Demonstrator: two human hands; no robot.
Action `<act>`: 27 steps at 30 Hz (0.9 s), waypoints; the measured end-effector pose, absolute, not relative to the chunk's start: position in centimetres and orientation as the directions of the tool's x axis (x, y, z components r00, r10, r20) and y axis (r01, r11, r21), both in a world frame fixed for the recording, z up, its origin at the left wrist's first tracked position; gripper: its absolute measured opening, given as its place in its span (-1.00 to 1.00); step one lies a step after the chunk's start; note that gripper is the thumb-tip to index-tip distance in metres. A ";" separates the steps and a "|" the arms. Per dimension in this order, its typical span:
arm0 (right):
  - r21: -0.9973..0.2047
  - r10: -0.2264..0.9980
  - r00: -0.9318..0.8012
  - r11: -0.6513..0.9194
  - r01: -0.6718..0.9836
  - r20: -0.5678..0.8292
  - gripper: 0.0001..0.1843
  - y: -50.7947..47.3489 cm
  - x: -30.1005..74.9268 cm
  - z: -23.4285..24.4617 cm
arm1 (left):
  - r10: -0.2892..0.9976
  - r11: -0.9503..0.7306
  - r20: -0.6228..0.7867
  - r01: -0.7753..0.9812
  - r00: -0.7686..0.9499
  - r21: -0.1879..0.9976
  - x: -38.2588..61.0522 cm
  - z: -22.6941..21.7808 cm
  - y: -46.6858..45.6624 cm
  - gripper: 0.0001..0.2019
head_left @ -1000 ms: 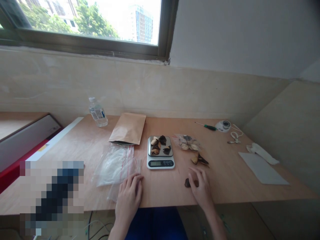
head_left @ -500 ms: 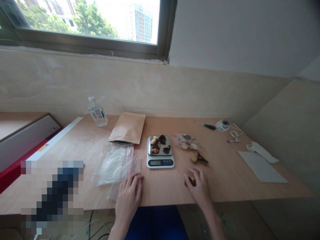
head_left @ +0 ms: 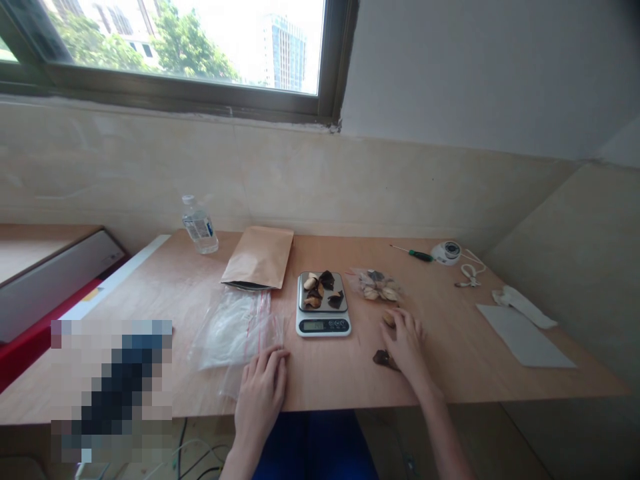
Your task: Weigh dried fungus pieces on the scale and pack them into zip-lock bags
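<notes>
My right hand (head_left: 406, 340) reaches over the table with its fingers closed about a dried brown-and-tan piece (head_left: 389, 320), most of it hidden by the hand. Below that wrist lies a second, darker dried piece (head_left: 383, 359). Palm down near the front edge, my left hand (head_left: 261, 383) rests with its fingers laid out, touching the clear plastic bags (head_left: 233, 330) and holding nothing. Between the hands stands a small white kitchen scale (head_left: 324, 326), its display lit but too small to read. Several dried pieces (head_left: 314, 293) sit on its metal plate.
A clear bag of dried slices (head_left: 379, 287) lies right of the scale. Behind the empty bags is a brown paper pouch (head_left: 260, 257), with a water bottle (head_left: 201, 227) further left. A screwdriver (head_left: 420, 255), a white dome camera (head_left: 446, 253) and white sheet (head_left: 525, 337) are at right.
My right hand has moved away from the dark dried piece near the edge, forward to the piece beyond it. My left hand stays on the table. The view has shifted slightly.
</notes>
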State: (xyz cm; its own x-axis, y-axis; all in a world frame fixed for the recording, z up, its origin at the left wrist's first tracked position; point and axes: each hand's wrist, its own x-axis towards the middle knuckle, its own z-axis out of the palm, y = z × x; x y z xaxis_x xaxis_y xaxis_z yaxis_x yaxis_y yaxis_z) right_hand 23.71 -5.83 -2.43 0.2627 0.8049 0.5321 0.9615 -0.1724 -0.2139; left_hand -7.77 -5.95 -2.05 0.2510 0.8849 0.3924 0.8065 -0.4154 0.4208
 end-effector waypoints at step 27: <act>-0.586 0.850 0.122 0.243 0.773 0.513 -0.73 2.1 18.5 5.3 | 0.833 -0.534 0.220 0.636 0.507 0.557 -1.3 2.9 11.3 -0.72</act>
State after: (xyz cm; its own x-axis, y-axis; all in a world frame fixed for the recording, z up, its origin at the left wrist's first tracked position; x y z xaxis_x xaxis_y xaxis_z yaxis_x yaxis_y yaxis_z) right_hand 18.47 2.13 5.26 0.1215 0.8498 0.5130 0.7726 0.2435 -0.5864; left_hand -1.32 11.30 2.94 0.5074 0.8333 0.2195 0.6363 -0.5341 0.5566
